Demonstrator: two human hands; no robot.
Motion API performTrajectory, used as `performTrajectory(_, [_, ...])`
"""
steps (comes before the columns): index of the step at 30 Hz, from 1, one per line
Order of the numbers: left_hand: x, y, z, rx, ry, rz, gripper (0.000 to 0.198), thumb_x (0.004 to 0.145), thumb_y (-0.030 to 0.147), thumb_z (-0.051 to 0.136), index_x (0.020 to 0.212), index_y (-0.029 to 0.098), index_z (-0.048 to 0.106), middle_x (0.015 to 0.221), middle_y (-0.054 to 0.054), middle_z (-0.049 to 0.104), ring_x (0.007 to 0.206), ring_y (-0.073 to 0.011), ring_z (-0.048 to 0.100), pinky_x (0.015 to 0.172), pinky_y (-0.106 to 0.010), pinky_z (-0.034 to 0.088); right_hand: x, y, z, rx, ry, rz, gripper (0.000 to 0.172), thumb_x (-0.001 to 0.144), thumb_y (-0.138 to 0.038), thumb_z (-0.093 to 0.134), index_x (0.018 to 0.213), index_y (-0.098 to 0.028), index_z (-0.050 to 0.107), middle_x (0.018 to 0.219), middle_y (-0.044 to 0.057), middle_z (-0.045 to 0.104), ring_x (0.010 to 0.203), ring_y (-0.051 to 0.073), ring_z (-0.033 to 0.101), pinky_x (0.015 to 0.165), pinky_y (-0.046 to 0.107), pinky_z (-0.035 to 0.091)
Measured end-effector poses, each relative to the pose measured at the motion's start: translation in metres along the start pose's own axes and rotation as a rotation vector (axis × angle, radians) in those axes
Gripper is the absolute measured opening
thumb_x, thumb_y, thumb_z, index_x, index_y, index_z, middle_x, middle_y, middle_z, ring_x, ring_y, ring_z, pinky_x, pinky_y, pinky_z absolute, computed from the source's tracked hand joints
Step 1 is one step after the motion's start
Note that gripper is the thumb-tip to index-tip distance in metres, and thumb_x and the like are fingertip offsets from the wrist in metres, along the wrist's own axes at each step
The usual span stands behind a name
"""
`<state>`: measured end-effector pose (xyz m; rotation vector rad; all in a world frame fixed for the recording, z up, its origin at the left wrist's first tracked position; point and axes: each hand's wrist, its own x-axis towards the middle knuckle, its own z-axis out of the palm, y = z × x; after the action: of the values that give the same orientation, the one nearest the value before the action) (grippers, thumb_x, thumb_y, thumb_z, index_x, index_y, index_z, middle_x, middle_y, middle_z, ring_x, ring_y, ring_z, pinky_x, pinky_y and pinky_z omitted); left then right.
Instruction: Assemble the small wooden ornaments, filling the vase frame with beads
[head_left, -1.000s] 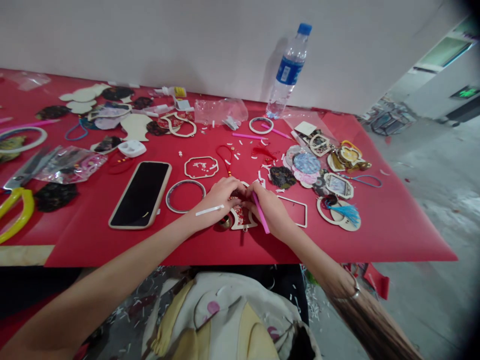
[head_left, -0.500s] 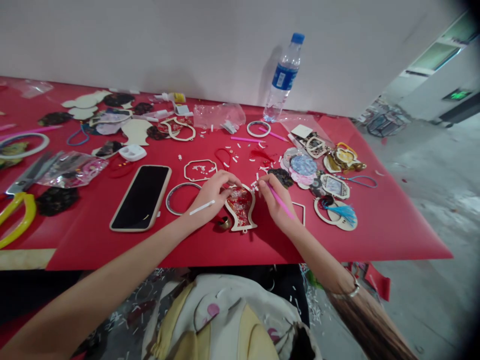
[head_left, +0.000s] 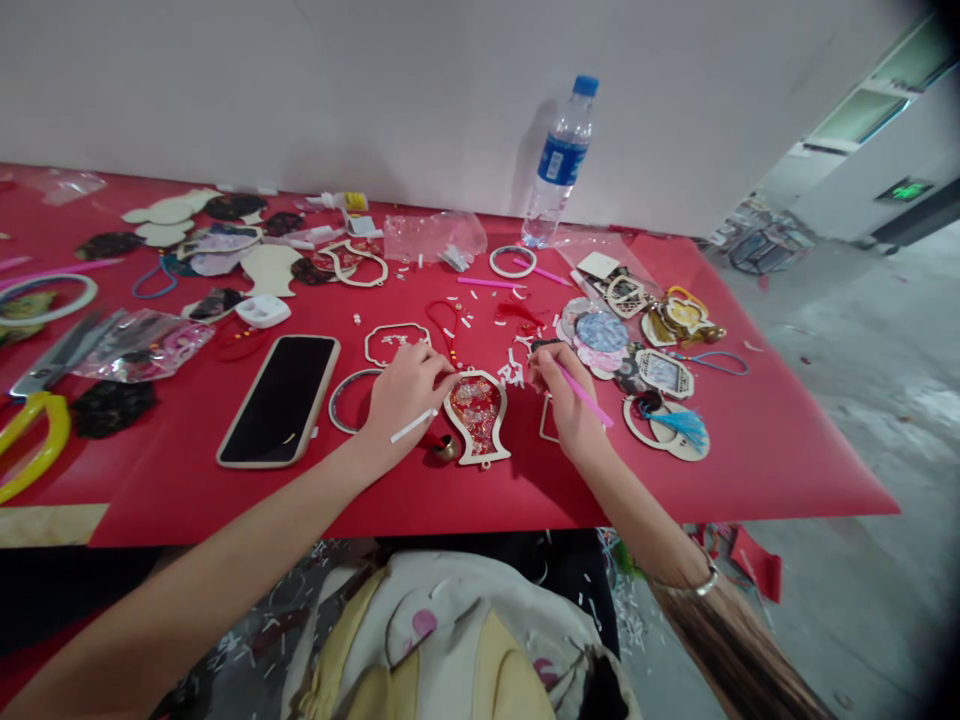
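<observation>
My left hand rests on the red sheet, its fingers closed together and their tips just touching the upper left edge of a vase-shaped wooden frame filled with red patterned brocade. A white paper strip lies across my left wrist. My right hand lies to the right of the frame, pinching a pink stick. A small gold bell sits just below my left hand. A thin wooden frame is partly hidden under my right hand.
A black phone in a beige case and a metal hoop lie left of my hands. Wooden shapes, fabric pieces, paper scraps and red cord cover the red sheet. A water bottle stands against the wall.
My hands have moved apart, uncovering the brocade frame. My right hand has shifted right with the pink stick, and the view has tilted slightly.
</observation>
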<state>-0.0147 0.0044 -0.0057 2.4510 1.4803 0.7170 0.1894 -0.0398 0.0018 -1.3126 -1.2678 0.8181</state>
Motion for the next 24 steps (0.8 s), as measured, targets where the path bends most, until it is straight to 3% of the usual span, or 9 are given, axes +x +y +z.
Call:
performTrajectory(4, [0.001,0.001,-0.002,0.031,-0.026,0.036,0.029,0.090,0.041,0.052,0.075,0.019,0.065,0.085,-0.005,0.060,0.090,-0.0217,0.052,0.078,-0.034,0.043,-0.001,-0.001,0.001,-0.023,-0.023,-0.003,0.025,0.093,-0.043,0.043,0.084,-0.021,0.050,0.070,-0.003,0.049,0.064,0.011,0.045,0.064,0.024,0.037])
performTrajectory(13, [-0.001,0.003,0.001,0.043,-0.009,0.013,0.026,0.090,0.039,0.052,0.078,0.019,0.064,0.086,-0.005,0.059,0.089,-0.0206,0.054,0.069,-0.031,0.043,-0.003,-0.008,-0.002,-0.143,-0.067,-0.025,0.013,0.089,-0.034,0.050,0.088,-0.021,0.052,0.077,-0.001,0.055,0.071,0.013,0.051,0.070,0.025,0.042])
performTrajectory(18, [-0.001,0.005,0.001,0.017,0.046,0.051,0.020,0.090,0.037,0.052,0.092,0.020,0.060,0.099,-0.007,0.057,0.096,-0.0217,0.053,0.079,-0.032,0.045,-0.014,-0.018,0.013,-0.181,-0.283,-0.225,0.009,0.086,-0.026,0.057,0.094,-0.023,0.054,0.092,0.001,0.063,0.085,0.015,0.060,0.082,0.028,0.046])
performTrajectory(22, [-0.001,0.009,-0.005,0.009,0.000,0.050,0.014,0.090,0.027,0.049,0.096,0.018,0.058,0.103,-0.009,0.057,0.100,-0.0236,0.052,0.080,-0.034,0.044,-0.023,-0.018,0.037,-0.263,-0.453,-0.251,0.026,0.078,-0.032,0.068,0.096,-0.024,0.051,0.099,0.003,0.063,0.090,0.017,0.060,0.079,0.028,0.048])
performTrajectory(24, [-0.001,0.011,-0.008,0.007,-0.040,0.045,0.013,0.089,0.021,0.047,0.096,0.018,0.057,0.105,-0.009,0.056,0.100,-0.0236,0.052,0.078,-0.034,0.044,-0.027,-0.018,0.047,-0.288,-0.461,-0.259,0.023,0.080,-0.033,0.066,0.094,-0.024,0.050,0.097,0.003,0.061,0.087,0.017,0.059,0.074,0.026,0.048])
